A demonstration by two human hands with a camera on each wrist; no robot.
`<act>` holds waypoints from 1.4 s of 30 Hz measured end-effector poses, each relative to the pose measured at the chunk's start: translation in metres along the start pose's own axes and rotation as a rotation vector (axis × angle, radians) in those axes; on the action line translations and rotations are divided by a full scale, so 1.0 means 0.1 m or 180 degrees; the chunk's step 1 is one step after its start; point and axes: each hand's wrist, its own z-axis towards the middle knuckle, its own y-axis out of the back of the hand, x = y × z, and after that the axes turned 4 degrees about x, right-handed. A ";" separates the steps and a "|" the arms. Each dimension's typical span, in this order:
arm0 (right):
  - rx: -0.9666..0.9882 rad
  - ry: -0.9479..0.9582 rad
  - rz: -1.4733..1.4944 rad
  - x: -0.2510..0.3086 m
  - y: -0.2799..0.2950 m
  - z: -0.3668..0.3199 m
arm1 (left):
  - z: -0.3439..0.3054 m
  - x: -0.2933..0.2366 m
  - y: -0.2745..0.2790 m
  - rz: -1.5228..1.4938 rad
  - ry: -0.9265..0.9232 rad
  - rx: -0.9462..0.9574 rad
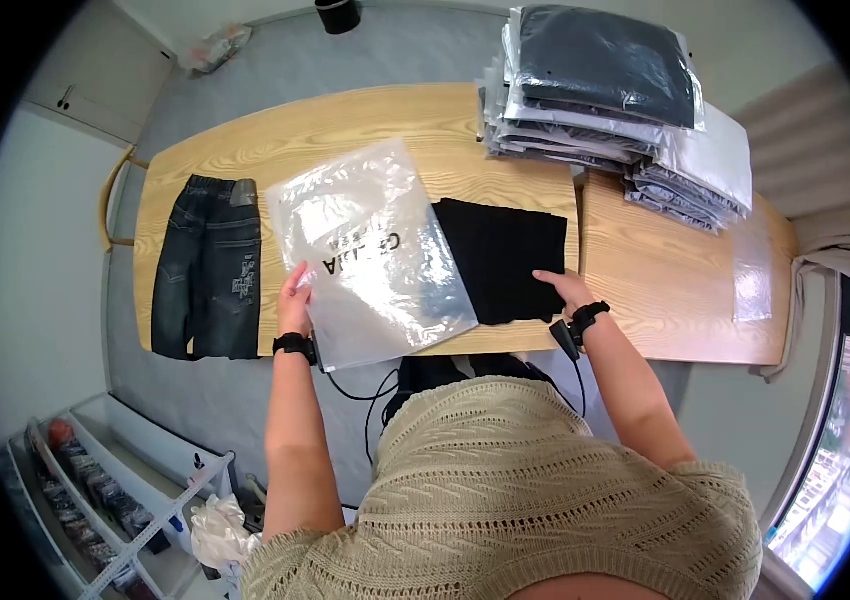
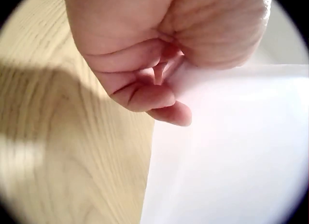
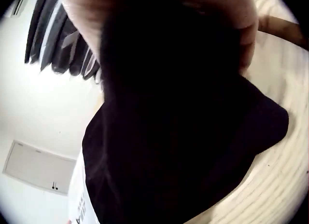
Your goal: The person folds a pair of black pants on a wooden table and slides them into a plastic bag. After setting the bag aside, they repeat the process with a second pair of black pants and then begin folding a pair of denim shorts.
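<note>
My left hand (image 1: 294, 302) pinches the near left edge of a clear plastic garment bag (image 1: 365, 295) with dark lettering. In the left wrist view, the fingers curl in at the whitish bag (image 2: 231, 151). My right hand (image 1: 569, 289) grips the right edge of a folded black garment (image 1: 505, 260), thumb on top. The right wrist view shows the black cloth (image 3: 174, 137) hanging from that hand and hiding most of its fingers. In the head view, the garment's left side meets the bag's right edge, and the bag overlaps it there.
Dark jeans (image 1: 210, 270) lie folded at the table's left. A tall stack of bagged garments (image 1: 605, 70) stands at the back right. Another clear bag (image 1: 752, 280) lies on the right-hand table (image 1: 675, 290). A wheeled rack or bin (image 1: 115, 480) is on the floor at lower left.
</note>
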 end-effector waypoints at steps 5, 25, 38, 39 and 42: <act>0.0264 0.0408 0.0210 -0.03 0.17 -0.04 | 0.11 0.16 0.11 0.0068 0.0191 0.0004; -0.0121 0.0776 0.0251 -0.08 1.79 -0.19 | -0.94 0.08 -2.32 0.1661 -0.0358 0.1488; 0.0056 0.2086 -0.1862 0.08 1.70 -0.46 | -0.88 0.41 -3.67 0.0471 0.0347 0.1357; 0.0051 0.2096 -0.1855 0.10 1.72 -0.46 | -0.95 0.31 -3.73 0.0477 0.0336 0.1362; 0.0596 0.1932 -0.2181 0.17 1.70 -0.43 | -1.07 0.17 -3.86 0.0483 0.0102 0.1328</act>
